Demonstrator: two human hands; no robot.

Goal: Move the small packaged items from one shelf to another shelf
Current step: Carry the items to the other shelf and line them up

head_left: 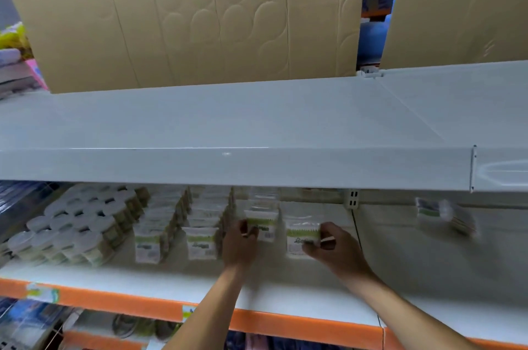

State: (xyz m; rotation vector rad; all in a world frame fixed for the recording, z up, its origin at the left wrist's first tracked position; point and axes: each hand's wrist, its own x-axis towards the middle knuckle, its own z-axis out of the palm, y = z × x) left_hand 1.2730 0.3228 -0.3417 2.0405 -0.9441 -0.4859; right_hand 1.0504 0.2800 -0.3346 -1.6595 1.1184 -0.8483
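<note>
Your left hand (239,241) pinches a small packet (264,225) at the front of a row on the lower shelf (285,298). Your right hand (333,246) pinches another packet (301,238) just beside it. More packets (200,241) stand in rows to the left, next to round tubs (77,224).

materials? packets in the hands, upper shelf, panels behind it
Packets: likely clear glossy plastic film with green-white printed labels; blurred.
Upper shelf: looks like painted sheet metal, smooth white, folded front lip.
Back panels: corrugated cardboard, matte tan, creases and pressed circular marks.
</note>
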